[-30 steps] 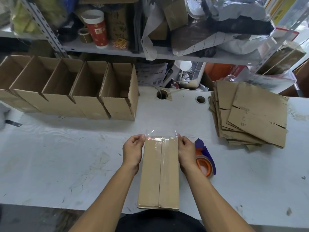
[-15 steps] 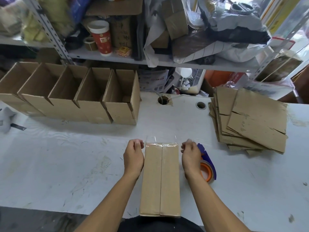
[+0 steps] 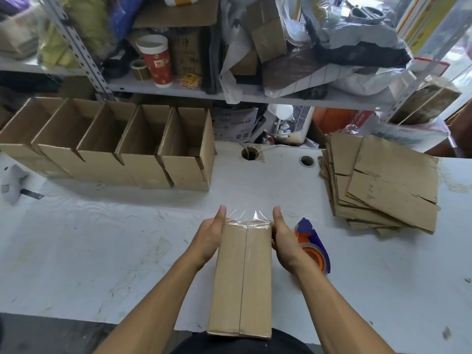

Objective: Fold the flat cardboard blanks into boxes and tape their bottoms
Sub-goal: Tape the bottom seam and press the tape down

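Note:
A folded cardboard box (image 3: 242,282) lies bottom-up in front of me, clear tape running along its centre seam. A loose end of the tape (image 3: 246,217) sticks up past the box's far edge. My left hand (image 3: 210,237) lies flat against the box's left side near the far end, fingers straight. My right hand (image 3: 283,235) lies flat against the right side in the same way. A stack of flat cardboard blanks (image 3: 380,185) rests at the right of the table (image 3: 102,246). An orange and blue tape dispenser (image 3: 315,247) sits just right of my right hand.
A row of several finished open boxes (image 3: 115,146) stands at the back left of the table. Two cable holes (image 3: 250,153) are cut near the back edge. A cluttered shelf (image 3: 229,95) hangs over the far side. A small grey object (image 3: 12,180) lies at the far left.
Both hands were curled at the box's far corners; now their fingers are straight and pressed along the box's two sides. The loose tape end looks more crumpled.

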